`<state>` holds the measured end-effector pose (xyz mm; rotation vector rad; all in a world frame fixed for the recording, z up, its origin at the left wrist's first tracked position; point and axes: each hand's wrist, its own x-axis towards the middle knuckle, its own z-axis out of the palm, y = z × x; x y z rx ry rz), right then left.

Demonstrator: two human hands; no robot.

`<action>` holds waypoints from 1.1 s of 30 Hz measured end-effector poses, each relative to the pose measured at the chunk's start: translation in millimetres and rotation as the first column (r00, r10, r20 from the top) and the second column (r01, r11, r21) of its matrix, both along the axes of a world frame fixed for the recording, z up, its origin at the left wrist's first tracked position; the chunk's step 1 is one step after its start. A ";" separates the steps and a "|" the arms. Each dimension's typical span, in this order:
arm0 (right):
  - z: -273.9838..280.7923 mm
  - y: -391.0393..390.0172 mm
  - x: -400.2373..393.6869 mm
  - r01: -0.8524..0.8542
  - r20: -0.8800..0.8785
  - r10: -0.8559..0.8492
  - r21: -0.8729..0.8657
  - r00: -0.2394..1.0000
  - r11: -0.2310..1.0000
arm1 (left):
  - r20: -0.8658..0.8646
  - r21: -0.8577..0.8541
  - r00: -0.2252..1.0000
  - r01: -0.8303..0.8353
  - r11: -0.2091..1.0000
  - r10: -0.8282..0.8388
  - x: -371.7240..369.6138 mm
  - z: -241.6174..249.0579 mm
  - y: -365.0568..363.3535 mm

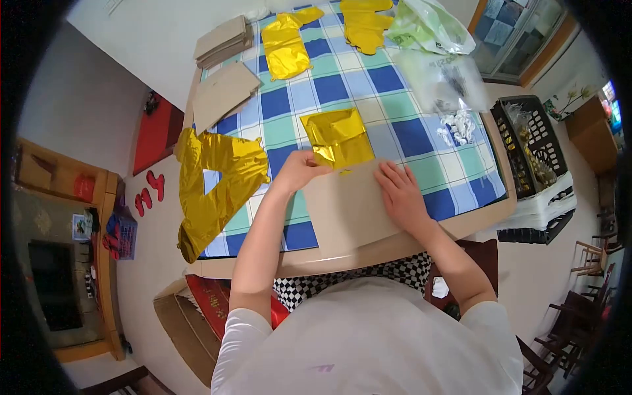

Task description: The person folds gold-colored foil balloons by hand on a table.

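Note:
A tan cardboard sheet (349,214) lies at the near edge of the table in front of me. Just beyond it is a folded gold foil balloon (342,135), its near edge meeting the sheet's far edge. My left hand (301,171) pinches the near left corner of the folded foil, beside the sheet's corner. Flat on the right side of the cardboard rests my right hand (400,194), fingers stretched out. To the left, a larger gold foil balloon (220,178) is spread out and hangs over the table edge.
Cardboard pieces (224,92) and a cardboard stack (224,41) lie far left. More gold foil balloons (286,49) are at the back. A green-white plastic bag (431,26), a clear bag (441,82) and white scraps (457,126) sit right. A black crate (530,141) stands beside the table.

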<state>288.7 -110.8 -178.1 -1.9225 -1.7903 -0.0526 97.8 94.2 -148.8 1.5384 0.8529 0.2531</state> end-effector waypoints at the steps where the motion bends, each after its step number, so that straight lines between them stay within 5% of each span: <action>1: -0.3 -0.3 -0.3 -0.001 0.004 0.001 0.003 1.000 1.000 | -0.056 0.081 0.998 0.026 0.996 -0.021 -1.2 -2.7 -2.7; 11: -1.5 -0.4 1.6 -0.014 0.033 0.015 -0.008 0.999 1.000 | -0.046 0.200 0.990 -0.121 0.972 0.133 -2.7 -16.7 -10.6; 20: 5.0 -2.0 -0.2 -0.015 0.003 0.015 -0.062 1.000 0.998 | 0.301 0.365 0.946 -0.228 0.902 0.118 -13.2 -33.9 -35.1; 22: 4.9 -1.4 0.3 -0.018 0.006 0.018 -0.054 1.000 0.998 | 0.248 0.436 0.962 -0.214 0.874 0.112 -14.9 -25.1 -41.7; 26: 0.4 -1.2 4.6 -0.038 0.034 0.042 -0.092 0.999 0.995 | 0.226 0.791 0.964 -0.096 0.605 -0.143 -21.4 -25.6 -36.7; 30: 1.0 -3.2 6.4 -0.084 -0.018 0.083 -0.075 0.996 0.994 | 0.120 0.771 0.990 -0.042 0.636 -0.080 -27.8 -23.1 -25.9; 33: 0.8 -2.6 6.8 -0.097 -0.072 0.093 -0.055 0.993 0.994 | 0.126 0.584 0.992 -0.056 0.810 -0.023 -1.0 7.9 -29.7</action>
